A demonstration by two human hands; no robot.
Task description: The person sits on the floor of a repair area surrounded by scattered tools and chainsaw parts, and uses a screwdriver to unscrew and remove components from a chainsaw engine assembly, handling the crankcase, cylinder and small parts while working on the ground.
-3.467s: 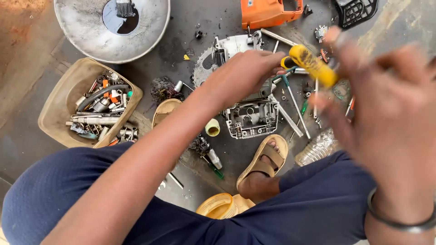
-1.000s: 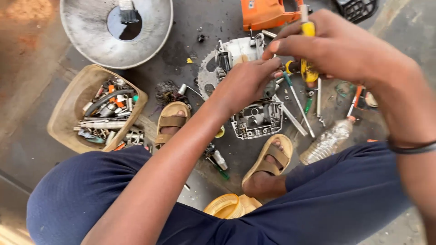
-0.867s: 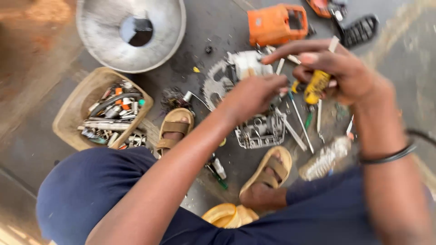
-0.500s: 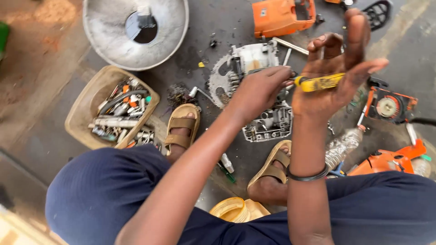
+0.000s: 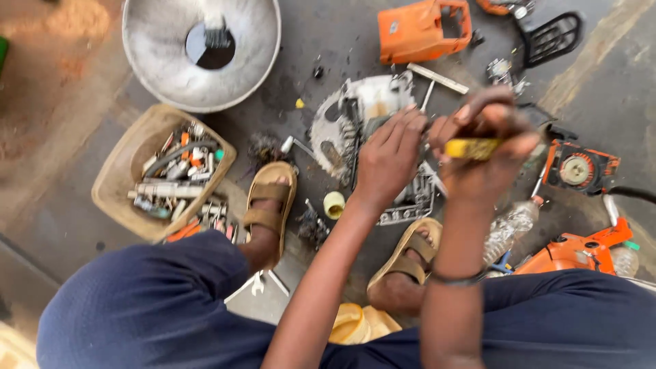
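Grey concrete floor [image 5: 342,41], parts strewn everywhere.

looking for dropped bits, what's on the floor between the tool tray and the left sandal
In the head view, loose small tools lie beside the tray, then a strip of bare floor before the left sandal.

1. Grey metal bowl [image 5: 171,75] at top left, dark liquid and a brush inside.
2. Tan tub [image 5: 116,184] of mixed tools below the bowl.
3. Orange cover [image 5: 424,31] at top, black handle [image 5: 550,37] to its right.
4. Orange casing [image 5: 570,253] at lower right, just beside a clear bottle [image 5: 509,225].
5. Small cream cup [image 5: 334,203] between the sandals [image 5: 270,201].
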